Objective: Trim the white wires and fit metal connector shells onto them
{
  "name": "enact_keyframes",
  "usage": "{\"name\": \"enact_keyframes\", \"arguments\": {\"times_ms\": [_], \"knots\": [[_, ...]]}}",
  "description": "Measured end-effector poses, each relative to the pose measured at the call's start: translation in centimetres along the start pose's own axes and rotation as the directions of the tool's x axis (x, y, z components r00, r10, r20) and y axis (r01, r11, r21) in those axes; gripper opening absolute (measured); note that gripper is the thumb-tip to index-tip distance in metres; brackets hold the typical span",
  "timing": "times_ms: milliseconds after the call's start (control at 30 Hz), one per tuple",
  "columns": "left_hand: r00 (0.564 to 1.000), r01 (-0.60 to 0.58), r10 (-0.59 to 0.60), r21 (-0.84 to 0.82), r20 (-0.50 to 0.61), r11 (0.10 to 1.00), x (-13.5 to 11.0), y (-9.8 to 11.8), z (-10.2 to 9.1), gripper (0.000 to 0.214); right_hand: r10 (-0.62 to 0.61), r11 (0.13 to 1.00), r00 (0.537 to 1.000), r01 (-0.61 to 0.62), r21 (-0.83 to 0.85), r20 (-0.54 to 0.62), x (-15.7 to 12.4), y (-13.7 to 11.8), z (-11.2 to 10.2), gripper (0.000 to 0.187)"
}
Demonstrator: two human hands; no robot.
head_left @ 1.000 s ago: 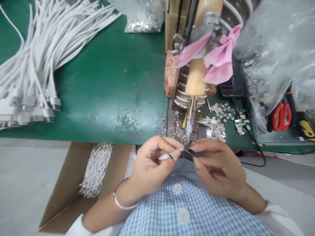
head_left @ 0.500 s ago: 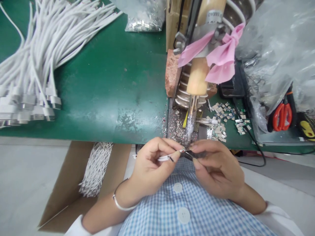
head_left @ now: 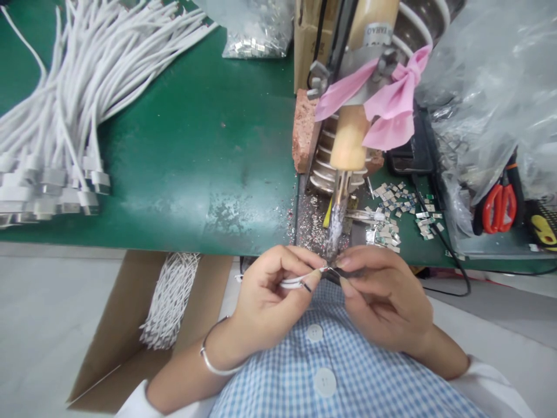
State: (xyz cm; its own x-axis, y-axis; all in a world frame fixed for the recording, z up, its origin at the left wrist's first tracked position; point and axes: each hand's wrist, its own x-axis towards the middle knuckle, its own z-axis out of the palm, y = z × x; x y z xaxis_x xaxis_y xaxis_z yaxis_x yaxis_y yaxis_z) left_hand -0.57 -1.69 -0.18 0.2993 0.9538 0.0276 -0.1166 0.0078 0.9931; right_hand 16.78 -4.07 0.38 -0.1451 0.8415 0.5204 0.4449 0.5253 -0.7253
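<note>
the thin white cable is lying between the hands, its end sitting slightly lower than a second ago; this is suggesting a small realignment below the wooden-handled metal soldering iron. the left hand is pinching the cable, the end protruding rightward past the fingertips. the right hand is gripping a slender dark tweezer-like tool beside it.

A pale label on the wooden handle of the soldering iron, whose tip points toward the table's front edge, bears capitals resembling "YAHAO", the first letter uncertain; a line below is unreadable. Print on the cardboard box, well back from that edge, is also illegible.
</note>
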Motion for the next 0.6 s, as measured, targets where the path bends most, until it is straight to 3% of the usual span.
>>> {"name": "enact_keyframes", "arguments": {"times_ms": [600], "knots": [[1.000,0.003,-0.003,0.010,-0.018,1.000,0.14,-0.05,0.15,0.017,-0.024,0.999,1.000,0.024,-0.031,0.019,-0.06,0.12,-0.10,0.022]]}}
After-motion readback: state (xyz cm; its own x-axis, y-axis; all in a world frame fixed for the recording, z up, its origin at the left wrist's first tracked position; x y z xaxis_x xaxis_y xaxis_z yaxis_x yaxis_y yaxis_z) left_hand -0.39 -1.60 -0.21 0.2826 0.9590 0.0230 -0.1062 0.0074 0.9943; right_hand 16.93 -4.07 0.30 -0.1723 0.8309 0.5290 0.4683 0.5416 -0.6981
